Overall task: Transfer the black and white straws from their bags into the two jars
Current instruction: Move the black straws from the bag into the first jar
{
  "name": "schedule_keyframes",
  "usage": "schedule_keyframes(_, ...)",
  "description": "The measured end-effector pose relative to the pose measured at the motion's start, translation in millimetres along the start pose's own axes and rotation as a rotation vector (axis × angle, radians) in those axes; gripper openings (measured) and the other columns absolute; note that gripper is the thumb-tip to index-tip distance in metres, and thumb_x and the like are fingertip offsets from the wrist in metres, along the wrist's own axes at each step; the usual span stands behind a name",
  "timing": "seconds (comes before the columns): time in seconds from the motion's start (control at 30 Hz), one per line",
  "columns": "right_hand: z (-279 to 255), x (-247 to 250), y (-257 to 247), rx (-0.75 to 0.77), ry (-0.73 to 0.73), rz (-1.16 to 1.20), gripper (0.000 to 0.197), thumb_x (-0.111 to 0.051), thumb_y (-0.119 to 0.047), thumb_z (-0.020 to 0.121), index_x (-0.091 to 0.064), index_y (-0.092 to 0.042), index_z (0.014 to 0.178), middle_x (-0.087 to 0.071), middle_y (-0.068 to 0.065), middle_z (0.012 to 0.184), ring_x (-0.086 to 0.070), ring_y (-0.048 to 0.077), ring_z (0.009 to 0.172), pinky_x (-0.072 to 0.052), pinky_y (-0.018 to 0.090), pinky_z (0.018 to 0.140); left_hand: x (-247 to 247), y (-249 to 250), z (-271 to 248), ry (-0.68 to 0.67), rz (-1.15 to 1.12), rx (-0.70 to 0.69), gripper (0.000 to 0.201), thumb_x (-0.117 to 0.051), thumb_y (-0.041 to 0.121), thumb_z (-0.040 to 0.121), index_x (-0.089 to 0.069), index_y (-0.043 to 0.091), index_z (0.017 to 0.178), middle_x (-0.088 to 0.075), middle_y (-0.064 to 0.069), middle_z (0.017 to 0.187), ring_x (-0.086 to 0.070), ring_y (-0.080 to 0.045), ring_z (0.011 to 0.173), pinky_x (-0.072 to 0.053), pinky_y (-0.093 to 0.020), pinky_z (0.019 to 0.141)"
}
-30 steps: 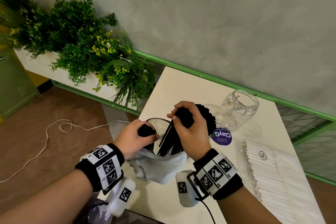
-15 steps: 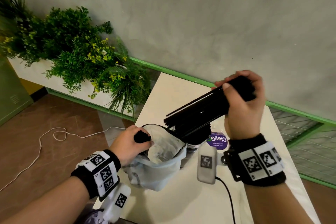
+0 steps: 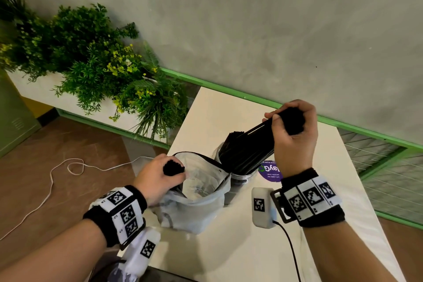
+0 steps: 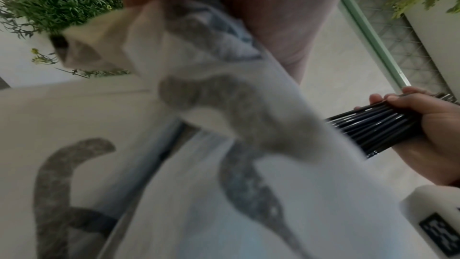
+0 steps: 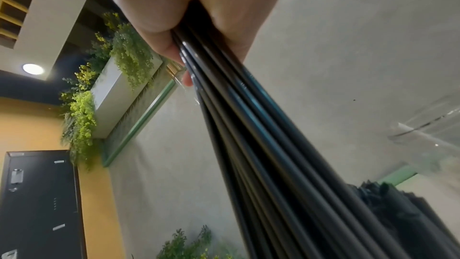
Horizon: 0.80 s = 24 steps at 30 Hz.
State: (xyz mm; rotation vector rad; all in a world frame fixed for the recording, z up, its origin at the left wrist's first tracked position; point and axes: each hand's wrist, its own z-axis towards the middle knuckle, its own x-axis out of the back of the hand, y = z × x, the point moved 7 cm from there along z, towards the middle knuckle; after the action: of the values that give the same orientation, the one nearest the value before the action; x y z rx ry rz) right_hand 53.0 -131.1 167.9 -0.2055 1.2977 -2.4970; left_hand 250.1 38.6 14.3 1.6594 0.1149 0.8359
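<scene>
In the head view my right hand [image 3: 295,131] grips the top of a thick bundle of black straws [image 3: 251,142]. The bundle slants down to the left, and its lower ends are inside the mouth of a glass jar [image 3: 240,178] that holds more black straws. My left hand [image 3: 158,175] grips a small tuft of black straws [image 3: 173,167] together with the rim of the open plastic bag [image 3: 196,204]. The left wrist view shows the printed bag [image 4: 224,164] up close and my right hand [image 4: 438,135] round the straws [image 4: 383,129]. The white straws are out of view.
The cream table [image 3: 229,110] carries a purple sticker [image 3: 272,170] beside the jar. A clear glass jar [image 5: 433,125] shows at the right of the right wrist view. A planter of green plants [image 3: 103,64] stands left of the table, and a white cable [image 3: 57,178] lies on the floor.
My right hand pulled the thick bundle up out of the bag, swung it right, and lowered its ends into the jar. My left hand kept hold of the bag and small tuft.
</scene>
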Motion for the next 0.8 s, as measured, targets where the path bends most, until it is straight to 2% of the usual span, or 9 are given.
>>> schedule_keyframes(0.13, -1.0, -5.0, 1.2, 0.020, -0.025, -0.013, 0.037, -0.050, 0.015, 0.087, -0.049, -0.020, 0.099, -0.056, 0.002, 0.086, -0.065, 0.033, 0.084, -0.053, 0.050, 0.085, 3.3, -3.4, -0.5, 0.024, -0.012, 0.013, 0.013, -0.077, 0.024, 0.076, -0.063, 0.023, 0.078, -0.057, -0.003, 0.087, -0.061, -0.017, 0.083, -0.047, -0.033, 0.077)
schedule_keyframes(0.23, -4.6, -13.3, 14.2, -0.006, -0.043, -0.033, 0.037, -0.051, 0.011, 0.087, -0.050, -0.024, 0.100, -0.057, -0.004, 0.086, -0.066, 0.031, 0.086, -0.052, 0.051, 0.085, 2.6, -3.5, -1.0, 0.010, -0.016, 0.010, 0.014, -0.077, 0.025, 0.076, -0.064, 0.022, 0.077, -0.057, -0.003, 0.086, -0.061, -0.018, 0.081, -0.047, -0.033, 0.076)
schedule_keyframes(0.4, -12.6, -27.7, 28.6, 0.009, -0.085, -0.106, 0.040, -0.053, 0.010, 0.087, -0.050, -0.027, 0.100, -0.057, 0.003, 0.089, -0.067, 0.022, 0.088, -0.052, 0.034, 0.083, 1.3, -4.7, -0.5, 0.006, -0.040, 0.011, 0.014, -0.077, 0.025, 0.076, -0.064, 0.023, 0.075, -0.056, -0.003, 0.086, -0.061, -0.020, 0.082, -0.048, -0.038, 0.080)
schedule_keyframes(0.5, -19.6, -36.6, 49.3, -0.060, -0.134, -0.161, 0.038, -0.056, 0.007, 0.086, -0.051, -0.028, 0.100, -0.060, -0.001, 0.090, -0.067, 0.018, 0.091, -0.053, 0.033, 0.083, 1.2, -3.7, -0.7, 0.005, -0.035, 0.006, 0.014, -0.077, 0.025, 0.076, -0.063, 0.024, 0.074, -0.056, -0.003, 0.086, -0.061, -0.020, 0.082, -0.048, -0.038, 0.080)
schedule_keyframes(0.57, -23.6, -41.6, 71.2, -0.131, -0.208, -0.276, 0.030, -0.062, -0.001, 0.084, -0.053, -0.026, 0.099, -0.062, -0.001, 0.093, -0.064, 0.018, 0.093, -0.053, 0.037, 0.084, 1.7, -3.6, -0.4, 0.009, -0.034, 0.006, 0.015, -0.077, 0.023, 0.076, -0.063, 0.024, 0.074, -0.056, -0.003, 0.086, -0.061, -0.019, 0.081, -0.049, -0.038, 0.080)
schedule_keyframes(0.63, -28.5, -45.5, 91.1, -0.144, -0.338, -0.509, 0.024, -0.069, -0.013, 0.082, -0.056, -0.018, 0.102, -0.062, 0.002, 0.099, -0.056, 0.022, 0.098, -0.050, 0.042, 0.086, 1.8, -5.2, 0.2, 0.015, -0.045, 0.012, 0.016, -0.078, 0.022, 0.075, -0.062, 0.025, 0.073, -0.057, -0.003, 0.087, -0.061, -0.019, 0.081, -0.049, -0.039, 0.080)
schedule_keyframes(0.7, -31.6, -45.2, 101.0, -0.070, -0.407, -0.707, 0.033, -0.076, -0.023, 0.078, -0.059, -0.010, 0.104, -0.062, 0.006, 0.103, -0.049, 0.027, 0.104, -0.045, 0.041, 0.089, 1.0, -6.5, 0.0, 0.014, -0.044, 0.018, 0.016, -0.078, 0.022, 0.075, -0.063, 0.025, 0.074, -0.058, -0.002, 0.087, -0.061, -0.018, 0.082, -0.050, -0.038, 0.080)
schedule_keyframes(0.8, -30.0, -39.9, 102.7, 0.014, -0.410, -0.805, 0.041, -0.079, -0.031, 0.075, -0.062, -0.010, 0.106, -0.062, 0.007, 0.107, -0.047, 0.030, 0.106, -0.042, 0.043, 0.091, 1.1, -7.8, -0.2, 0.020, -0.035, 0.025, 0.016, -0.079, 0.024, 0.074, -0.062, 0.025, 0.075, -0.059, -0.002, 0.088, -0.061, -0.018, 0.083, -0.049, -0.035, 0.079)
